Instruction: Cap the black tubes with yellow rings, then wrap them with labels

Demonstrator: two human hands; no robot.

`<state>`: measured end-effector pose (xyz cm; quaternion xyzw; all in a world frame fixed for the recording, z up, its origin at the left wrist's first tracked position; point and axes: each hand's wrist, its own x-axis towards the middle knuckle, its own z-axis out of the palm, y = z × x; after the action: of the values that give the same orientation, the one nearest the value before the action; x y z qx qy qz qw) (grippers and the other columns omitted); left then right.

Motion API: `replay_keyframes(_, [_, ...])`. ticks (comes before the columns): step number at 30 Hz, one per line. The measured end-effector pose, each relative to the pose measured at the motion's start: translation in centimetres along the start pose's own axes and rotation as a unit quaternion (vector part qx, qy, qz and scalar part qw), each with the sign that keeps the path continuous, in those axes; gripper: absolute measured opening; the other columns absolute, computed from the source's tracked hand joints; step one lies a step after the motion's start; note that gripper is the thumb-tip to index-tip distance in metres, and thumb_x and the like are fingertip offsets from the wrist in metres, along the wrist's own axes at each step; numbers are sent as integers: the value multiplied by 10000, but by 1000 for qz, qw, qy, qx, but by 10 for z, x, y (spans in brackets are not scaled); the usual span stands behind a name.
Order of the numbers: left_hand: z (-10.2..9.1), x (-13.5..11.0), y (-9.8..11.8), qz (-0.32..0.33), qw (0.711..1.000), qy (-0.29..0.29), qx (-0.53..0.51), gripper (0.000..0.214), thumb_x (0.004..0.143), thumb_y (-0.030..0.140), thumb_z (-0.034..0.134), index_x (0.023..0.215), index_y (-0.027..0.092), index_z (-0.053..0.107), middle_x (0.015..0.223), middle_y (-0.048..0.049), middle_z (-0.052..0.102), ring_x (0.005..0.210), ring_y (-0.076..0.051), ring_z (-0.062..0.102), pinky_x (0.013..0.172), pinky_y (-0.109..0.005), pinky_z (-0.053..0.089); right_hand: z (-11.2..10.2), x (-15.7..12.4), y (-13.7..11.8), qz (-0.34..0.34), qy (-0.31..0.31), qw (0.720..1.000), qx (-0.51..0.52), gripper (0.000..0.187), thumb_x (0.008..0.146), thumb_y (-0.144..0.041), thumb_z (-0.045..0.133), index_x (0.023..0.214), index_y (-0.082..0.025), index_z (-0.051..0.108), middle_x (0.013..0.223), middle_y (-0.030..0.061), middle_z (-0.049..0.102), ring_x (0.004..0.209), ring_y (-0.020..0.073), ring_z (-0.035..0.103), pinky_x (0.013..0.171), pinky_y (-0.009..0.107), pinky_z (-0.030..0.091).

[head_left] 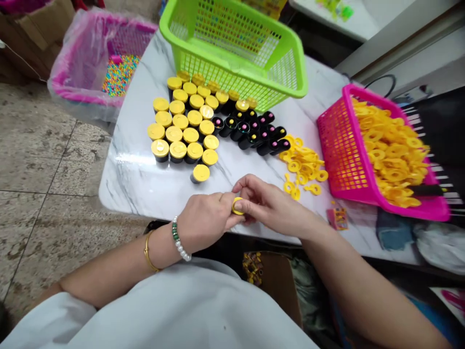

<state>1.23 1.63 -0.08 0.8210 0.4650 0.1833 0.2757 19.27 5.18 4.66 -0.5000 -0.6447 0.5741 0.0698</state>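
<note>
My left hand is closed, with its fingers wrapped around the hidden lower part of a small yellow-capped container. On the cap's edge presses the thumb of my right hand, whose fingers curl around the far side. Both hands meet just over the front edge of the marble-patterned table. Beyond them stand rows of black containers with yellow caps. To their right, several uncapped black containers show pink or yellow bits at their mouths. A loose pile of yellow ring-shaped pieces with tabs lies right of these.
A lime-green basket stands at the back of the table. On the right, a pink basket holds many yellow ring pieces. At the far left, a plastic-lined pink basket contains colourful beads. A small printed packet lies near the front edge.
</note>
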Motion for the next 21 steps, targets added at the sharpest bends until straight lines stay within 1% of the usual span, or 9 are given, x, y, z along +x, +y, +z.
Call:
replay_keyframes(3, [-1,-3,2,-25,999,13,-26,288,914,381,665,1061,137,624,937,-89,752,859,-228,720,697,-309,535,7,-5,6,45,27,996,70,408,890,-513,605,1149,-211,516,571,-70,613,465,136,633,471,225,502])
replay_keyframes(6, [-6,-14,0,-22,994,83,-64,420,872,334,720,1210,127,581,948,-79,736,830,-202,703,718,-302,549,14,5,4,50,94,983,150,452,834,-552,658,1093,-194,566,580,-50,641,436,128,631,461,227,529])
replay_keyframes(8, [-13,-24,-5,-22,988,132,-76,449,870,332,721,1236,123,565,902,-57,714,769,-180,683,684,-285,546,23,17,-5,43,133,976,166,364,827,-498,687,998,-196,576,569,-54,633,411,114,610,448,223,530])
replay_keyframes(10, [-23,-31,-14,-23,984,165,-56,340,900,319,678,1172,132,596,869,-44,694,728,-167,662,664,-278,536,33,31,-17,36,138,977,160,226,883,-408,633,949,-209,550,548,-68,616,407,112,603,452,229,536])
replay_keyframes(13, [-35,-33,-31,-29,977,212,17,254,924,337,632,1075,132,627,858,-47,679,660,-160,622,664,-299,523,40,45,-28,15,152,979,138,153,935,-367,547,991,-225,531,631,-49,680,509,138,671,516,264,565])
replay_keyframes(15, [-38,-32,-38,-27,973,224,48,250,934,371,615,1018,137,632,811,-35,661,609,-154,595,640,-300,510,33,41,-26,-3,182,979,93,213,914,-412,570,1026,-231,578,681,-30,710,541,159,680,525,277,544])
replay_keyframes(17, [-37,-31,-37,-10,977,205,49,220,949,371,592,966,155,629,792,-27,659,616,-156,608,633,-292,507,15,25,-15,-18,246,969,30,224,867,-429,613,953,-225,647,669,-14,688,554,168,652,557,280,500])
replay_keyframes(20, [-34,-25,-17,17,990,134,52,148,960,308,574,920,175,623,828,-38,682,722,-177,672,676,-286,531,-24,-9,17,0,390,918,-73,214,820,-411,635,822,-198,659,661,29,641,665,210,632,629,302,433])
replay_keyframes(21, [-34,-19,-7,18,993,98,66,134,956,296,579,921,174,624,845,-45,687,755,-188,688,680,-288,538,-36,-20,29,43,444,877,-181,252,806,-455,638,812,-204,665,649,30,637,663,218,627,620,301,410])
